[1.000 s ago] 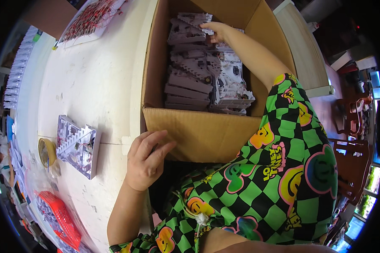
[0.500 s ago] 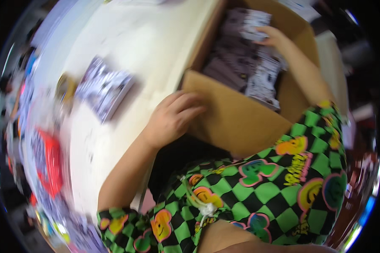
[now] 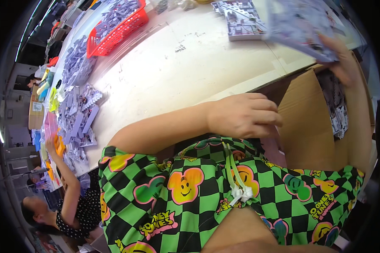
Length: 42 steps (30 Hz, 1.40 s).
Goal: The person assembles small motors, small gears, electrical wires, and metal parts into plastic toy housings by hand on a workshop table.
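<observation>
My right hand [image 3: 344,63] is raised at the upper right and grips the edge of a flat pack of grey plastic parts [image 3: 297,27], blurred by motion. The pack is tilted above the table, over the near side of a similar shallow pack [image 3: 242,21] lying there. Below my right forearm stands an open cardboard box [image 3: 306,118] with more wrapped packs [image 3: 338,120] inside. My left hand [image 3: 245,116] hovers beside the box flap, fingers curled in and nothing visible in them; its fingertips are partly hidden.
A red plastic basket [image 3: 126,31] of small grey parts stands on the white table [image 3: 169,67]. Heaps of grey parts [image 3: 78,116] lie along its left side. A co-worker [image 3: 74,206] in a dotted top reaches over the table at the lower left.
My right hand has come up out of the box with a pack and moved over the table. My left hand has let go of the box flap. The view has turned left.
</observation>
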Each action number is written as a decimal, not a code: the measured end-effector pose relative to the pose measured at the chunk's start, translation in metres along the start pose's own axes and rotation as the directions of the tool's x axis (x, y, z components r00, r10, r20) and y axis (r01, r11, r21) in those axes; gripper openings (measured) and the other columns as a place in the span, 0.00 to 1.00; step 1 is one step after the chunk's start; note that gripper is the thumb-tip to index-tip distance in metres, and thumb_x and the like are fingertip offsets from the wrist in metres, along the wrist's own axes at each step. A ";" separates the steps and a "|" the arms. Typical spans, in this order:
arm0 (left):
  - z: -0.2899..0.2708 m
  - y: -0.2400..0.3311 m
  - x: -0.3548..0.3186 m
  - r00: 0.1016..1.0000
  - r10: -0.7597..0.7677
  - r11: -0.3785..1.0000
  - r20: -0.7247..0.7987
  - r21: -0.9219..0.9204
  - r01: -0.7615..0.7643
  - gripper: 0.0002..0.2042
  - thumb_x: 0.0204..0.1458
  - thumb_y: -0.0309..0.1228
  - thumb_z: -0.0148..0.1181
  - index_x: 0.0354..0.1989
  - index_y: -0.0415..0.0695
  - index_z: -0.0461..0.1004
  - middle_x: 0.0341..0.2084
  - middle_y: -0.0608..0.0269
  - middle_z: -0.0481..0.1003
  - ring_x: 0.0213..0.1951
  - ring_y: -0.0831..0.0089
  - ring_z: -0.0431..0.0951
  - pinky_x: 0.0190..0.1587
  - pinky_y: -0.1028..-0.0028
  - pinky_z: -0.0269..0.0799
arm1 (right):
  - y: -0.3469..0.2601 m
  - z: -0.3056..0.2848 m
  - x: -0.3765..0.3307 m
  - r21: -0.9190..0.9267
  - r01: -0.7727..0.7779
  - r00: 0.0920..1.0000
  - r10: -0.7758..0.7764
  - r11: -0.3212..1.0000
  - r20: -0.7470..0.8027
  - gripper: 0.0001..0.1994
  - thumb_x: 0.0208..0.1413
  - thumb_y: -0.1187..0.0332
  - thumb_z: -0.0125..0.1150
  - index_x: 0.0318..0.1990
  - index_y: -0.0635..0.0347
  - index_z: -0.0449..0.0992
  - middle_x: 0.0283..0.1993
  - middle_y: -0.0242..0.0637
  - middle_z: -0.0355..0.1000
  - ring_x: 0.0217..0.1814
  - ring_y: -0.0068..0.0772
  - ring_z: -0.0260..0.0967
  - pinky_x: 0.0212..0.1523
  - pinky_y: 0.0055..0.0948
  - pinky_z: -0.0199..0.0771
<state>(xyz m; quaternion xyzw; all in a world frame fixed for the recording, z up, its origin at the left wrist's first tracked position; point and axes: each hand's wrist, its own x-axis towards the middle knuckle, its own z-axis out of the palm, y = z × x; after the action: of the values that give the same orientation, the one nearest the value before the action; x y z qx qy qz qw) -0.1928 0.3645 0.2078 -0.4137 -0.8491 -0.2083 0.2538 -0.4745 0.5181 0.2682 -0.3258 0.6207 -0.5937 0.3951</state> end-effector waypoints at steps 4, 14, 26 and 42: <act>-0.029 0.042 -0.010 0.980 -0.103 0.981 -0.171 0.147 0.129 0.10 0.41 0.26 0.63 0.35 0.47 0.81 0.43 0.62 0.75 0.43 0.64 0.74 0.42 0.69 0.72 | 0.001 0.115 0.028 -0.050 -0.053 0.938 0.067 0.997 0.341 0.18 0.54 0.60 0.61 0.48 0.61 0.75 0.40 0.34 0.76 0.38 0.24 0.74 0.32 0.27 0.77; -0.049 0.045 -0.053 0.902 -0.285 0.851 -0.325 0.347 0.394 0.12 0.38 0.26 0.64 0.35 0.50 0.80 0.42 0.67 0.75 0.43 0.66 0.74 0.42 0.67 0.71 | 0.043 0.315 0.103 0.033 -0.297 0.879 0.260 0.954 0.400 0.15 0.53 0.67 0.63 0.46 0.63 0.75 0.40 0.39 0.77 0.37 0.31 0.76 0.32 0.38 0.78; -0.039 0.031 -0.021 0.795 -0.350 0.835 -0.496 0.219 0.505 0.16 0.36 0.13 0.58 0.31 0.48 0.81 0.39 0.63 0.77 0.40 0.63 0.74 0.40 0.70 0.72 | 0.039 0.373 0.144 -0.171 -0.171 0.882 0.228 0.970 0.413 0.23 0.54 0.51 0.61 0.44 0.65 0.76 0.38 0.45 0.76 0.32 0.39 0.76 0.29 0.39 0.77; -0.043 -0.037 -0.001 0.266 -0.913 0.360 -0.308 -0.302 0.883 0.19 0.54 0.23 0.54 0.56 0.40 0.70 0.51 0.58 0.71 0.50 0.69 0.72 0.48 0.73 0.71 | -0.001 -0.039 0.136 -0.896 0.147 0.755 -0.633 0.419 -0.172 0.15 0.51 0.60 0.60 0.42 0.60 0.80 0.40 0.47 0.77 0.43 0.43 0.75 0.46 0.36 0.72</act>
<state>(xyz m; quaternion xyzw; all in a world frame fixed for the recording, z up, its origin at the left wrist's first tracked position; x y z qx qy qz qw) -0.2108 0.3183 0.2353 0.1874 -0.8460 -0.4289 0.2553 -0.5731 0.4180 0.2543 -0.4528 0.8052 -0.3564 -0.1400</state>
